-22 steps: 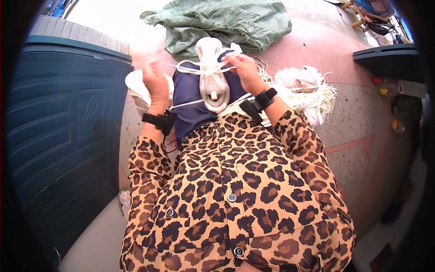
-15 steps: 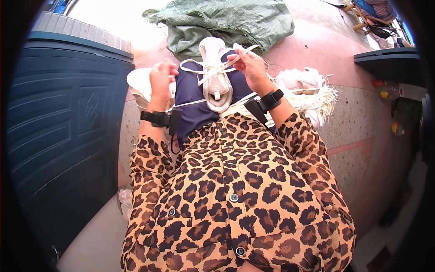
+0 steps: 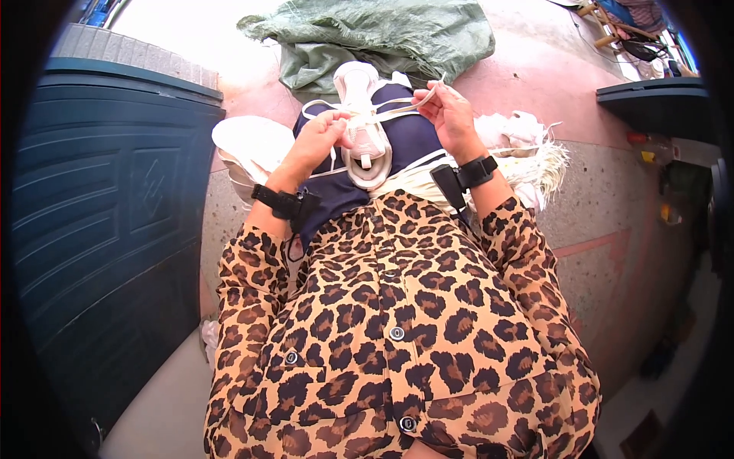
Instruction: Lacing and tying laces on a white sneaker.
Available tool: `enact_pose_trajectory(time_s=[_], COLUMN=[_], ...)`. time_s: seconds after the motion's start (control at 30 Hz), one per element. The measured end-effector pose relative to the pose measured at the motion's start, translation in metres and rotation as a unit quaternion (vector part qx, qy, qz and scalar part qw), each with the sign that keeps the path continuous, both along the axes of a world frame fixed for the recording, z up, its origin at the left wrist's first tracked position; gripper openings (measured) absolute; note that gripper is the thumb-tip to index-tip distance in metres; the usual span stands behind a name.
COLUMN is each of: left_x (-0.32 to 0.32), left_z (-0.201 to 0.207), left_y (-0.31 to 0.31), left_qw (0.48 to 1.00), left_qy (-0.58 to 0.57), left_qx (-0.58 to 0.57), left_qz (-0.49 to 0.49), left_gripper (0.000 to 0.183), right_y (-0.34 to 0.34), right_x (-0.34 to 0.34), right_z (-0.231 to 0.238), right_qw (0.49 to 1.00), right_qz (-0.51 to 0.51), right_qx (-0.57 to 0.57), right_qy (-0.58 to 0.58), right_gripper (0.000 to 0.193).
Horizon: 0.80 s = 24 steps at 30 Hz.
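A white and pale pink sneaker lies across my lap on dark blue trousers, its heel opening toward me and its toe pointing away. White shoelace crosses its top and stretches to the right. My right hand is raised to the right of the shoe, thumb and fingers pinching a lace. At the shoe's left side, my left hand is closed at the lacing, its fingertips together on the lace. One lace loop bows out beyond the left hand.
White shoes lie at my left, beside a blue panelled door. A bundle of cream laces and more white shoes are at my right. Beyond my knees lies a green woven sack. Bottles stand at the far right.
My left hand has moved right and nearer, from beside the shoe onto its lacing, and closed. My right hand has shifted right and slightly nearer, drawing the lace along.
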<state>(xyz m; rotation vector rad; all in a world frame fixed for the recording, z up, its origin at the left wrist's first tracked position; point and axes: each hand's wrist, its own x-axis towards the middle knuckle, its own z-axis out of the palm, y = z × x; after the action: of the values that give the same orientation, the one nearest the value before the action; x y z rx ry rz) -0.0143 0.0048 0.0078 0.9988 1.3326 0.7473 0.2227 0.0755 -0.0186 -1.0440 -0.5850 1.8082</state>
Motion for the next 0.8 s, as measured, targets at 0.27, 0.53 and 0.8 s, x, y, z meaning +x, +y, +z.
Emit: enact_pose_trajectory(time_s=[0.27, 0.53, 0.8], left_x=[0.006, -0.003, -0.014], left_z=[0.018, -0.003, 0.016], left_y=[0.0, 0.004, -0.004], left_qw=[0.983, 0.972, 0.928], left_qy=[-0.161, 0.226, -0.356], left_qx=[-0.075, 0.067, -0.083], left_qz=[-0.048, -0.019, 0.074], left_gripper=[0.035, 0.022, 0.03], right_y=[-0.002, -0.005, -0.006], right_x=[0.005, 0.009, 0.01], right_z=[-0.005, -0.01, -0.017], right_qw=[1.0, 0.999, 0.998], right_qz=[0.011, 0.02, 0.022], right_qx=[-0.015, -0.027, -0.061], right_qy=[0.002, 0.003, -0.004], right_gripper=[0.024, 0.023, 0.022])
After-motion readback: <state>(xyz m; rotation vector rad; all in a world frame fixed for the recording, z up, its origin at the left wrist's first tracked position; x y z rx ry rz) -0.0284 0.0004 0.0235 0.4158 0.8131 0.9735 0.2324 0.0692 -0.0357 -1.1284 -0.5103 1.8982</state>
